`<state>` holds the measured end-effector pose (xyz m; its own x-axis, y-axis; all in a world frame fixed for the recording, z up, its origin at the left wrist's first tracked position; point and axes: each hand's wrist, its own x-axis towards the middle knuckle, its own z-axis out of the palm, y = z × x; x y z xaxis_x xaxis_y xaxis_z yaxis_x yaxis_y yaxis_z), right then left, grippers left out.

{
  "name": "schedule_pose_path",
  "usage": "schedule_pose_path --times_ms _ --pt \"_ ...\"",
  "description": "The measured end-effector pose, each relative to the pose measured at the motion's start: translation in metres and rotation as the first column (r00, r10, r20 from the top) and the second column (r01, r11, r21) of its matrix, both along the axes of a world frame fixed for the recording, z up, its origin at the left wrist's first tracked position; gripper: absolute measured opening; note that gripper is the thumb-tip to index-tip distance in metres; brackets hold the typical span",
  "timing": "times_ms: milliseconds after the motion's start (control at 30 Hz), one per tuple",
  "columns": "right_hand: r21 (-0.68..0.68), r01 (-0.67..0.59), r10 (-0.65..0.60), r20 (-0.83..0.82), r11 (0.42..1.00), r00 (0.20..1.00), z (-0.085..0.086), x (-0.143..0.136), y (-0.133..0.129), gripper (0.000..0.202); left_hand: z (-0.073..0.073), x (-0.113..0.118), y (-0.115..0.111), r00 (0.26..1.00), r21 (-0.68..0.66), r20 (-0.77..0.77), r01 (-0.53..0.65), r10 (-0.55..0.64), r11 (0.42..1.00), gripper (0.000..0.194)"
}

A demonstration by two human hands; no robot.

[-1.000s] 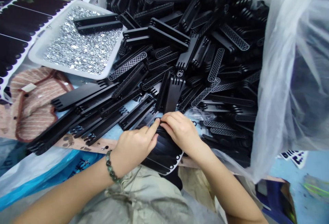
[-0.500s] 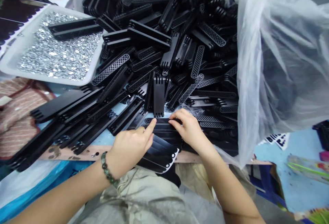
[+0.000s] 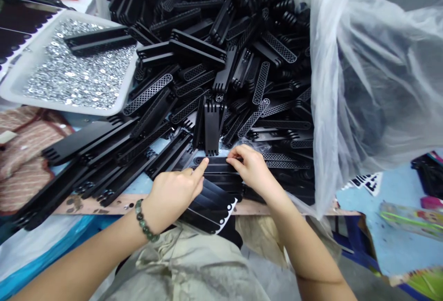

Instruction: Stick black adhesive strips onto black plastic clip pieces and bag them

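A long black plastic piece (image 3: 218, 166) lies crosswise at the front of the table, before both hands. The index finger of my left hand (image 3: 178, 190) is stretched out, its tip on the left part of that piece. The other fingers are curled over a glossy black sheet (image 3: 211, 206) with a white scalloped edge, which juts out below the hand. My right hand (image 3: 251, 167) is closed in a pinch, thumb and index fingertip together at the piece's upper edge. What lies between those fingertips is too small to make out.
A heap of black plastic pieces (image 3: 194, 47) fills the back and middle. To its left stands a white tray (image 3: 119, 103) of small shiny metal parts, near a striped cloth (image 3: 24, 153). A clear plastic bag (image 3: 332, 84) hangs at right. The table's wooden edge (image 3: 93, 204) runs in front.
The view has shifted slightly. Both hands stay at the black piece in nearly the same pose, left index finger stretched out and right hand pinched.
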<state>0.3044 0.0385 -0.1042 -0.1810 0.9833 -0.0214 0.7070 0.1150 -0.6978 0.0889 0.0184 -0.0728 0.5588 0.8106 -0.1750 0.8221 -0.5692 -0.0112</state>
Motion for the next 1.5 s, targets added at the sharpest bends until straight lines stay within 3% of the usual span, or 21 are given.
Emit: schedule_pose_path --times_ms 167,300,367,433,533,600,700,733,767,833,867,900,933,967,1000,1033,1100,1167,1300,1500 --pt "0.026 0.012 -0.014 0.080 1.000 0.997 0.001 -0.001 -0.002 0.011 0.004 0.001 0.002 1.000 -0.042 -0.018 -0.014 0.014 0.999 0.045" --pt "0.204 0.112 -0.175 0.324 0.973 0.930 0.004 0.000 -0.010 0.023 0.003 0.002 0.004 1.000 -0.049 0.010 -0.008 0.008 0.999 0.046" --pt "0.294 0.072 -0.185 0.378 0.953 0.907 0.004 0.000 -0.016 0.025 0.001 0.003 0.003 0.999 -0.052 0.034 -0.011 0.013 0.999 0.045" --pt "0.329 -0.038 -0.096 0.382 0.944 0.919 0.001 -0.001 -0.023 0.022 0.001 0.001 0.000 0.997 -0.067 0.072 -0.012 0.017 0.998 0.046" --pt "0.323 -0.136 0.015 0.352 0.937 0.936 -0.005 0.000 -0.035 0.026 0.015 -0.013 -0.004 0.977 -0.157 0.212 0.019 0.015 0.987 0.054" --pt "0.338 -0.106 0.012 0.268 0.935 0.963 -0.007 0.004 -0.043 0.030 0.035 -0.031 0.004 0.942 -0.174 0.334 0.020 0.040 0.985 0.053" --pt "0.424 0.070 -0.106 0.062 0.903 0.992 -0.006 0.014 -0.054 0.032 0.074 -0.065 0.042 0.913 0.082 0.383 -0.184 0.139 0.980 0.049" --pt "0.445 0.139 -0.160 0.009 0.884 0.987 -0.006 0.017 -0.057 0.032 0.086 -0.075 0.058 0.920 0.185 0.335 -0.277 0.205 0.943 0.055" --pt "0.457 0.195 -0.208 -0.023 0.868 0.978 -0.007 0.019 -0.061 0.031 0.097 -0.082 0.073 0.902 0.322 0.333 -0.383 0.275 0.866 0.061" --pt "0.454 0.235 -0.256 -0.015 0.860 0.967 -0.011 0.020 -0.066 0.033 0.110 -0.086 0.091 0.904 0.486 0.325 -0.411 0.277 0.771 0.076" --pt "0.445 0.224 -0.256 0.012 0.867 0.967 -0.014 0.018 -0.068 0.034 0.110 -0.082 0.090 0.915 0.534 0.335 -0.380 0.224 0.755 0.078" --pt "0.431 0.202 -0.247 0.048 0.879 0.968 -0.018 0.016 -0.069 0.036 0.106 -0.075 0.083 0.925 0.561 0.353 -0.330 0.142 0.759 0.082" --pt "0.410 0.173 -0.229 0.093 0.896 0.969 -0.022 0.013 -0.070 0.039 0.097 -0.065 0.071 0.933 0.544 0.355 -0.254 0.055 0.800 0.085" --pt "0.381 0.137 -0.205 0.143 0.914 0.968 -0.025 0.009 -0.070 0.043 0.084 -0.053 0.053 0.933 0.489 0.359 -0.161 -0.029 0.857 0.080" --pt "0.349 0.100 -0.175 0.191 0.932 0.966 -0.028 0.005 -0.071 0.046 0.067 -0.040 0.034 0.933 0.386 0.327 0.012 -0.149 0.922 0.077" --pt "0.314 0.064 -0.143 0.234 0.947 0.962 -0.029 0.001 -0.071 0.049 0.049 -0.028 0.015 0.933 0.299 0.285 0.130 -0.218 0.945 0.083" --pt "0.264 0.003 -0.083 0.293 0.965 0.953 -0.029 -0.007 -0.071 0.051 0.014 -0.009 -0.017 0.950 0.192 0.229 0.171 -0.213 0.966 0.098" --pt "0.255 -0.017 -0.069 0.325 0.967 0.943 -0.027 -0.014 -0.073 0.049 -0.011 0.001 -0.034 0.967 0.147 0.202 0.129 -0.157 0.981 0.098" --pt "0.265 -0.052 -0.044 0.343 0.963 0.938 -0.023 -0.035 -0.080 0.053 -0.025 0.003 -0.035 0.967 0.090 0.249 0.028 -0.049 0.996 0.091" --pt "0.311 -0.116 0.028 0.274 0.943 0.961 -0.020 -0.066 -0.087 0.052 -0.035 0.002 -0.033 0.931 0.072 0.363 0.018 -0.043 0.997 0.085"
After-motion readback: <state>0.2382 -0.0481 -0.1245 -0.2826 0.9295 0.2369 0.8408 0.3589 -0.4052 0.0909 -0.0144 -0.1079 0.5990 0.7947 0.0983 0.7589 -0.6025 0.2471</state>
